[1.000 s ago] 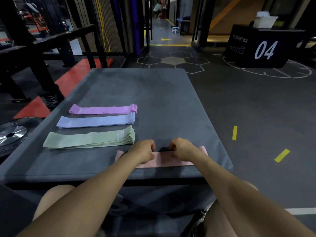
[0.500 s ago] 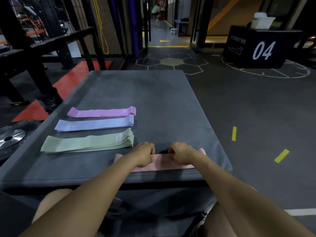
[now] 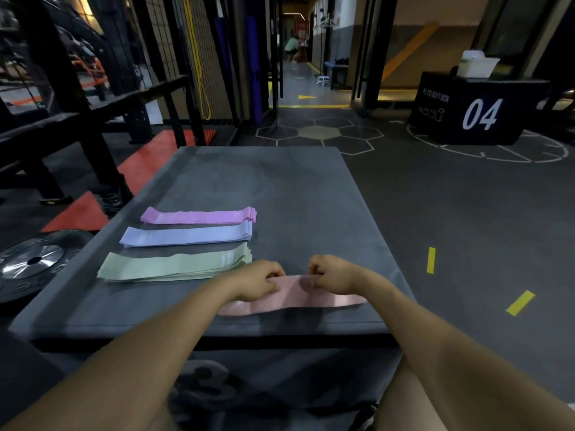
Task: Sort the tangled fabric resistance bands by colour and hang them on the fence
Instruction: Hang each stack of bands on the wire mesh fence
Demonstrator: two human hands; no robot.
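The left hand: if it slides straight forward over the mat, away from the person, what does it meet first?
Probably the right end of the green band stack, just beyond the left hand, which pinches the pink band. Depth is unclear; it might pass just right of it over bare mat.

Left hand (image 3: 256, 283) and right hand (image 3: 331, 275) cover the middle of the pale pink band (image 3: 311, 295); fingertips curl under, so the grip is out of sight. Band's left end is partly behind the left wrist. Small print on the green stack (image 3: 174, 265) and blue stack (image 3: 186, 236) is too small to read. Weight plate (image 3: 34, 262) is cut by the left edge of the frame. Both forearms and knees run off the bottom edge. Number on the grey box (image 3: 249, 169) front, lower centre, is dark and half hidden. Distant person (image 3: 292, 46) at top centre is tiny and blurred
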